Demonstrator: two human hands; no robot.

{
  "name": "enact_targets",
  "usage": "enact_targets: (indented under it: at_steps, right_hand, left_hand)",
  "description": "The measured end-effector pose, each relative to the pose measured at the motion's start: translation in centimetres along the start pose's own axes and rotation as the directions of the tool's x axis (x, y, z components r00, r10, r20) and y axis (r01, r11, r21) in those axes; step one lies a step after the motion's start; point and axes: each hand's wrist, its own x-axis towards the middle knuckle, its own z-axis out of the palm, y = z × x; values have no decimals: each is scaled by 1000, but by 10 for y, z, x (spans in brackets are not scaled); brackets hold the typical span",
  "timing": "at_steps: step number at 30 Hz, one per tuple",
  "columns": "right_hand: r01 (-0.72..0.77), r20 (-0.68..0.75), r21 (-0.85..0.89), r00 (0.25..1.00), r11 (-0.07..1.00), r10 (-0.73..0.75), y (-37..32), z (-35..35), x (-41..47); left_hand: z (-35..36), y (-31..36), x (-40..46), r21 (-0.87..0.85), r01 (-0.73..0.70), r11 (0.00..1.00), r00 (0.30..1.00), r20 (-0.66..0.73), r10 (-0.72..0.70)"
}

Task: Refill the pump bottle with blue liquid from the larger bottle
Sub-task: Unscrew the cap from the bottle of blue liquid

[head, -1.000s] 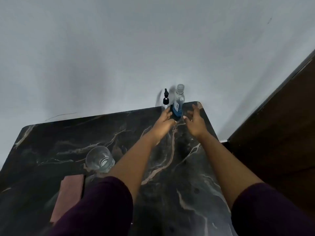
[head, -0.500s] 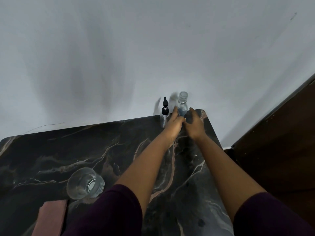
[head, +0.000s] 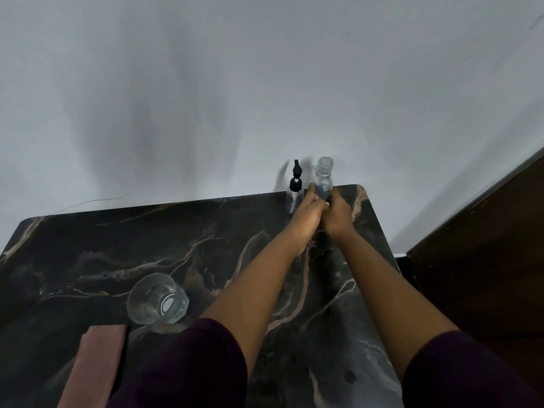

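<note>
**Both hands on the larger bottle**

The left hand [head: 306,214] and right hand [head: 338,214] wrap the larger bottle [head: 323,178], upright at the marble table's [head: 117,245] far right corner. The pump bottle [head: 295,191] stands just left, beside it.

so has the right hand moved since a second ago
Yes. The right hand has closed in leftward onto the larger bottle; it was open and apart from it, nearer the table's right edge. It now meets the left hand.
</note>
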Motion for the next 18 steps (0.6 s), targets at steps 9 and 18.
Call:
enact_targets:
  at_steps: [9,18]
  right_hand:
    - [36,10,71,999,997,-37,8,4,-86]
    - [35,119,148,991,988,-53,13,32,-189]
  left_hand:
    - [19,-39,-80,-185,-38,982,988,-153,9]
    - [-30,-79,-158,-196,-8,981,982,-185,-29]
